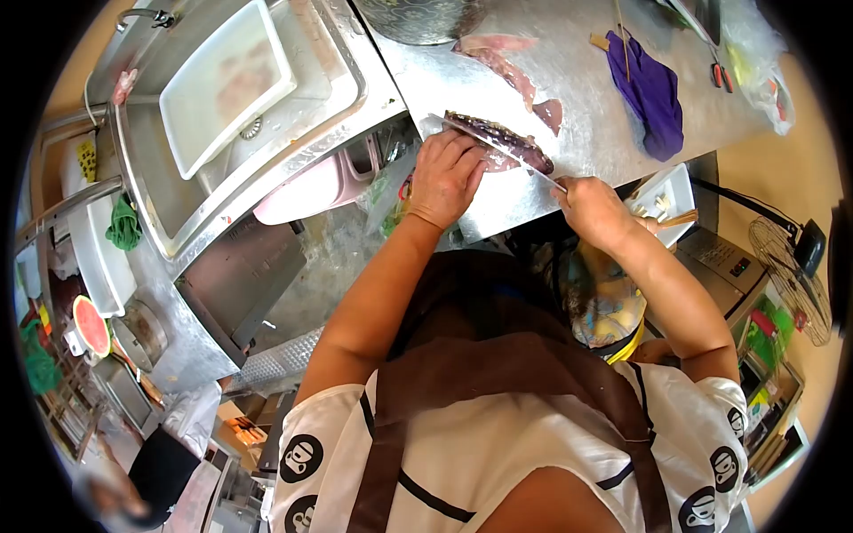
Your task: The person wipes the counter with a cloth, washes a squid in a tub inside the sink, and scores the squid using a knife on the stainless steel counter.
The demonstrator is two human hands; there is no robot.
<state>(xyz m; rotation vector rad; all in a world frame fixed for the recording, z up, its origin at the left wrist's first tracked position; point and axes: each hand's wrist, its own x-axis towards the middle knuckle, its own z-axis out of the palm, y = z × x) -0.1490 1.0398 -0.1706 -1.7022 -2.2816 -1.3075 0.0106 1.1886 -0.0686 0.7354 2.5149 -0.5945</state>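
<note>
My right hand is closed around the handle of a long thin knife. The blade lies slantwise along a dark purple piece with pale bumps, which looks like an octopus tentacle. My left hand rests at the near side of that piece, its bent fingers pressing on the pinkish flesh beside the blade. How deep the edge sits in the flesh cannot be made out. Beyond it on the steel table lie thin pinkish-purple strips and a small flat scrap.
A purple cloth and red-handled scissors lie to the right on the table. At the back stands a metal pot. Left is a sink with a white tub. A white container stands below the right edge. Another person is at lower left.
</note>
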